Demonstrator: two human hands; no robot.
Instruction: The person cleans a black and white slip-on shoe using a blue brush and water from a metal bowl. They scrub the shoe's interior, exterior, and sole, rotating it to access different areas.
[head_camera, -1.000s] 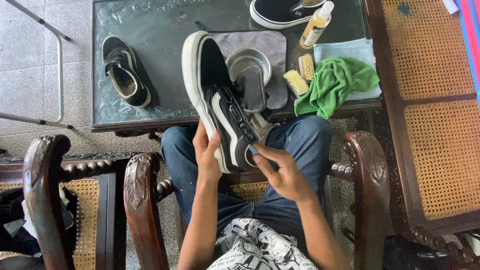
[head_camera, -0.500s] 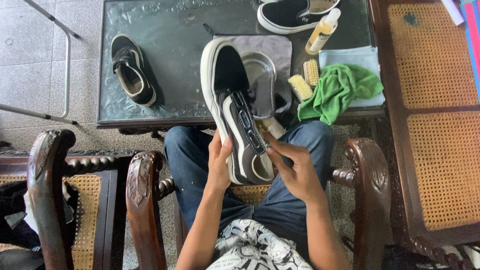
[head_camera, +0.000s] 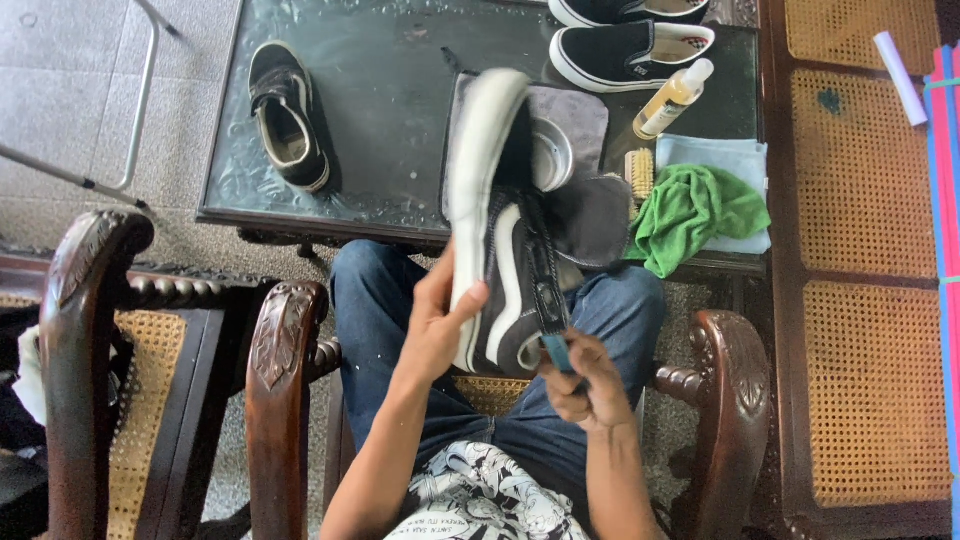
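Both hands are closed on their loads: the black-and-white sneaker (head_camera: 497, 230) is gripped at its heel by the left hand (head_camera: 437, 325), and a blue-handled brush (head_camera: 546, 285) is clamped in the right hand (head_camera: 590, 385). Compared with a second ago, the sneaker is tipped further onto its side above the lap, sole edge turned up, and the brush is now laid along its side panel.

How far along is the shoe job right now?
Nothing visibly finished. In hand: left hand grips the black sneaker with white sole, right hand holds a teal-handled tool to its upper. Left: the worn dark shoe and black slip-on pair wait on the glass table.
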